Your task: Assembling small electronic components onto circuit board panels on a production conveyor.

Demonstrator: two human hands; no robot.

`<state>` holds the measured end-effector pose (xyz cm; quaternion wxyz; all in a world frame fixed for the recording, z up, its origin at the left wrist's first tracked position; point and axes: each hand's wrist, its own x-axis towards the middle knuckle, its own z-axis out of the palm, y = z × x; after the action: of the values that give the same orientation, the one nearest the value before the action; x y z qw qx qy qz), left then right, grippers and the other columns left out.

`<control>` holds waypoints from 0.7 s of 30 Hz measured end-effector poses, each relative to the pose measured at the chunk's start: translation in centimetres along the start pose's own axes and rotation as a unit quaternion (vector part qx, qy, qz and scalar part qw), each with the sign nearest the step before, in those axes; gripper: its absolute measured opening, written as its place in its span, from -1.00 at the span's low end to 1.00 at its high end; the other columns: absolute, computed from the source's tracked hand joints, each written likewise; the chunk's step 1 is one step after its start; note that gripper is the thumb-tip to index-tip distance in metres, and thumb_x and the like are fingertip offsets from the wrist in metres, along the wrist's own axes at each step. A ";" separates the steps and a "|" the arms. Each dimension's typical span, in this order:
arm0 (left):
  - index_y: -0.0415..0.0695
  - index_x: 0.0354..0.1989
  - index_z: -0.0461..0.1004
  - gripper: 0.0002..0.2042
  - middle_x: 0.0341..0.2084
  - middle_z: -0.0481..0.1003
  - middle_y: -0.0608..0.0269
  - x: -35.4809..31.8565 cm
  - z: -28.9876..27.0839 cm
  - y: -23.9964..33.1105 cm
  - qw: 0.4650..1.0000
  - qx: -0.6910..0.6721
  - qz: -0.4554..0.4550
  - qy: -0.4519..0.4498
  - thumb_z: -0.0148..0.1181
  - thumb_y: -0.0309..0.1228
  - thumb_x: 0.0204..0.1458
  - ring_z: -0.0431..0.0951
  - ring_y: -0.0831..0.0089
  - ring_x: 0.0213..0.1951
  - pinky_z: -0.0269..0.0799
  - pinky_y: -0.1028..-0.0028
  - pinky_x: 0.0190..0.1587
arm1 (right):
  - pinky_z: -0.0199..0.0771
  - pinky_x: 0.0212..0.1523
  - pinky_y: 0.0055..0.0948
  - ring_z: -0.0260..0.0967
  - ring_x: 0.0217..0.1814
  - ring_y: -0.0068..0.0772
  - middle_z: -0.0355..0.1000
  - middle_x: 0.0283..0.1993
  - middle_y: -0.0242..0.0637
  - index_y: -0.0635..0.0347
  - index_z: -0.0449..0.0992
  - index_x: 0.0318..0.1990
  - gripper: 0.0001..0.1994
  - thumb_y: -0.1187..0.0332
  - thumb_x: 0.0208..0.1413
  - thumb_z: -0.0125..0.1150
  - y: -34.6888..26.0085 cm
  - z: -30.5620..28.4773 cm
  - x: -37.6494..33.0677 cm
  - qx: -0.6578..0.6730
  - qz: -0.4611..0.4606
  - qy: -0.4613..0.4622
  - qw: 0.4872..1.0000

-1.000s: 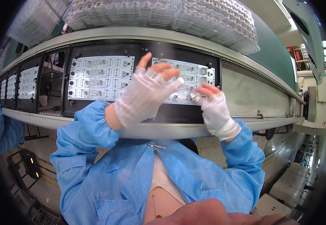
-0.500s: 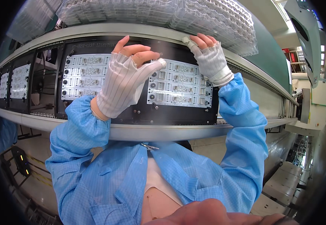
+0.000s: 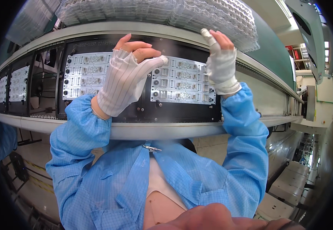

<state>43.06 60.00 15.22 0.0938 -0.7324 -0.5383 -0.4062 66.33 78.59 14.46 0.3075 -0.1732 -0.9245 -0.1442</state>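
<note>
My left hand [image 3: 126, 76], in a white striped glove with bare fingertips, hovers over the gap between two board panels. Its thumb and forefinger come close together above the upper left corner of the right circuit board panel [image 3: 183, 85]; anything tiny between them cannot be made out. Its other fingers are bent. My right hand [image 3: 222, 63], gloved the same way, is raised over the panel's right end. Its covered thumb stretches toward the far rail, with bare fingers beside it, and no object shows there. The left circuit board panel [image 3: 84, 76] is partly covered by my left hand.
Black carrier frames [image 3: 139, 117] hold the white boards between metal rails [image 3: 166, 131]. Stacked clear plastic trays [image 3: 216, 21] stand beyond the far rail on a green surface [image 3: 279, 65]. More boards [image 3: 19, 84] sit farther left. A blue sleeve [image 3: 1, 130] shows at the left edge.
My right hand has shifted right and turned, its thumb now pointing farther away from me. My left hand keeps nearly the same pose. The whole view has shifted slightly.
</note>
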 end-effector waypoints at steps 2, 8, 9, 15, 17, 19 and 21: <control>0.01 -0.09 0.61 -0.62 -0.09 0.57 0.36 0.1 0.1 0.1 1.000 0.000 0.011 -0.005 0.13 -0.62 -0.11 0.51 0.26 0.05 0.16 0.08 0.39 | 0.33 0.24 -0.15 0.32 0.22 -0.09 0.41 0.12 -0.22 -0.01 0.41 0.27 -0.29 0.72 -0.14 0.09 -1.0 1.0 -1.7 0.009 -0.023 -0.085 0.996; 0.01 -0.07 0.61 -0.60 -0.10 0.58 0.37 -0.7 0.0 0.0 1.000 0.007 0.005 0.000 0.14 -0.63 -0.11 0.51 0.26 0.05 0.17 0.09 0.39 | 0.35 0.21 -0.12 0.37 0.15 -0.12 0.44 0.07 -0.26 -0.02 0.45 0.23 -0.33 0.67 -0.15 0.13 -2.3 -2.2 -0.3 0.005 0.045 0.014 0.999; 0.02 -0.09 0.60 -0.60 -0.15 0.57 0.37 -0.4 -0.4 0.2 1.000 0.008 0.004 0.013 0.15 -0.65 -0.12 0.51 0.28 0.02 0.17 0.07 0.37 | 0.35 0.21 -0.12 0.37 0.15 -0.12 0.44 0.07 -0.26 -0.02 0.45 0.23 -0.33 0.67 -0.15 0.13 -2.7 -1.7 -1.1 0.008 0.043 0.014 0.999; 0.02 -0.13 0.59 -0.62 -0.22 0.57 0.38 -0.4 -1.0 -0.2 0.999 0.019 0.012 0.044 0.20 -0.65 -0.15 0.51 0.29 -0.02 0.18 0.04 0.33 | 0.34 0.15 -0.23 0.35 0.15 -0.14 0.43 0.07 -0.22 -0.02 0.45 0.24 -0.34 0.66 -0.13 0.06 -3.2 -1.3 -1.6 -0.034 -0.007 -0.049 0.998; 0.03 -0.13 0.59 -0.62 -0.22 0.57 0.39 -0.2 -1.0 0.0 0.998 0.031 0.009 0.047 0.21 -0.65 -0.16 0.52 0.28 -0.02 0.18 0.04 0.33 | 0.34 0.13 -0.22 0.34 0.15 -0.16 0.42 0.09 -0.23 0.02 0.45 0.24 -0.35 0.65 -0.12 0.03 -3.3 -2.3 0.0 0.009 0.015 -0.026 1.000; 0.03 -0.12 0.59 -0.62 -0.22 0.57 0.40 0.2 -1.0 0.2 0.997 0.020 0.017 0.078 0.22 -0.63 -0.16 0.52 0.29 -0.02 0.18 0.06 0.33 | 0.16 0.27 -0.13 0.28 0.23 -0.20 0.40 0.12 -0.32 -0.07 0.44 0.25 -0.33 0.59 -0.15 0.11 -4.6 -3.0 0.7 0.039 0.116 0.032 0.992; 0.03 -0.11 0.60 -0.62 -0.19 0.58 0.40 0.0 -1.5 -0.2 0.996 0.029 0.015 0.084 0.19 -0.64 -0.14 0.52 0.29 -0.01 0.20 0.08 0.33 | 0.15 0.28 -0.06 0.27 0.23 -0.19 0.38 0.15 -0.33 -0.06 0.43 0.25 -0.33 0.57 -0.15 0.12 -6.6 -2.0 2.2 0.024 0.087 0.034 0.995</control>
<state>42.18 59.26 16.16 0.1662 -0.7007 -0.5292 -0.4488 62.97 72.39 16.30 0.3542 -0.2406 -0.8981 -0.1004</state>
